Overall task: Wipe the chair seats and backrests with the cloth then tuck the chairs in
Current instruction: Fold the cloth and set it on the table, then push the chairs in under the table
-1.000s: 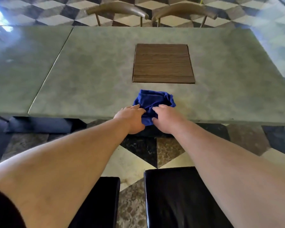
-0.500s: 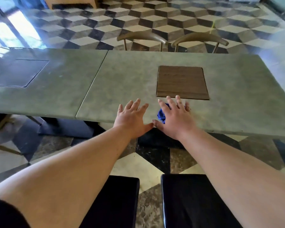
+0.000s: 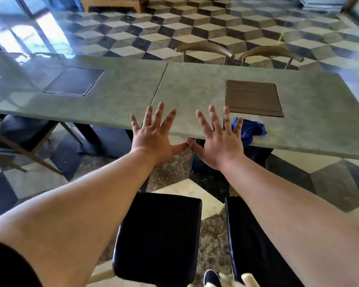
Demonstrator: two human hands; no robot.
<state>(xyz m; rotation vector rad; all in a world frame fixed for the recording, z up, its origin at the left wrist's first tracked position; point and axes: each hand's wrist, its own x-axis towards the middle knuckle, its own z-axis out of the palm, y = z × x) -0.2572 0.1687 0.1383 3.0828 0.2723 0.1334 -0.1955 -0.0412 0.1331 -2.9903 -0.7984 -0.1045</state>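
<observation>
Two empty hands, left hand (image 3: 153, 137) and right hand (image 3: 218, 141), spread flat above the near table (image 3: 116, 100) edge; the blue cloth (image 3: 250, 129) sits crumpled just right of them. Soft and light, it likely gathers easily from its bunched top.

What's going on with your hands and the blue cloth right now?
Left hand and right hand open, empty. Blue cloth bunched at table edge. Two black chair seats pulled out. Nothing in the way.
</observation>
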